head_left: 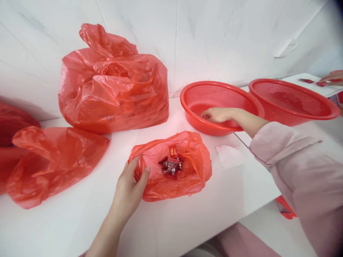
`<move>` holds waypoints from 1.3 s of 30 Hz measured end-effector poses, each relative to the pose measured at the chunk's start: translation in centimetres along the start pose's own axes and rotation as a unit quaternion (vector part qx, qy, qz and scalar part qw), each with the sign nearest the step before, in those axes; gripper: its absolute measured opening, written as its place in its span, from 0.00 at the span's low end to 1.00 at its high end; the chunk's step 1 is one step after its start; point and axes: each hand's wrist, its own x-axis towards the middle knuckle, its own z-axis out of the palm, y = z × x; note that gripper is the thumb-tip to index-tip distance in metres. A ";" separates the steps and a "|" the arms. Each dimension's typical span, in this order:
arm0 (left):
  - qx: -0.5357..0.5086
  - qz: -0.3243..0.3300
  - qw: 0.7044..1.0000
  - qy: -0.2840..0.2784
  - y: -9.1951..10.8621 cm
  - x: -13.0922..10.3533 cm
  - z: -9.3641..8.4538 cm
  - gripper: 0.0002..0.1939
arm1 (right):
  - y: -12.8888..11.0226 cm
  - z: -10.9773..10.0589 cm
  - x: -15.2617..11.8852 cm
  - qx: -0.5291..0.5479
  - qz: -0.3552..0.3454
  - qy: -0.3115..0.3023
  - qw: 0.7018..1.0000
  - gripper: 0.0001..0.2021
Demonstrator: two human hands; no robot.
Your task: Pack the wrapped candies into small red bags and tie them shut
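Red plastic bag (163,191) pinched at its rim by the half-open left hand (132,182); right of that hand, packets (172,167) lie inside, one's yellow lettering too small to read; the right hand (217,115), fingers curled, dips into a basket (199,125), its grip impossible to tell

From view centre: big bulging red bag (118,92) at 10 o'clock, by the tiled wall (203,39). Smaller red bag (66,157) between 8 and 9. Spare red basket (292,101) between 2 and 3. Paper scrap (227,156) at 4, flat on worktop (93,200). White wall plate (286,49) at 2.
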 end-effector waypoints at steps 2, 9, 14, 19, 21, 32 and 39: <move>0.000 0.002 1.000 0.001 -0.1 0.0 0.0 0.22 | 0.2 -0.9 0.2 0.023 0.014 -0.033 0.999 0.04; -0.005 -0.032 0.999 -0.006 0.0 0.1 0.1 0.26 | -0.3 -2.4 -0.1 0.129 0.036 0.023 0.991 0.06; -0.007 -0.031 0.999 -0.005 0.0 0.1 0.1 0.25 | -4.1 -2.2 -2.5 0.197 -0.024 0.086 0.976 0.07; -0.008 -0.022 1.000 0.000 0.0 0.1 0.2 0.26 | -8.8 -0.4 -5.7 0.248 -0.071 0.075 0.963 0.07; -0.007 -0.017 1.000 0.004 -0.1 0.1 0.3 0.25 | -10.1 0.7 -6.8 0.278 -0.081 0.040 0.956 0.06; -0.017 -0.004 1.000 0.001 0.3 -0.1 0.1 0.22 | -10.4 8.3 -9.3 0.218 -0.215 -0.086 0.948 0.06; -0.005 0.014 1.000 0.004 0.2 -0.1 0.1 0.22 | -9.6 10.8 -8.5 0.046 -0.262 -0.119 0.957 0.10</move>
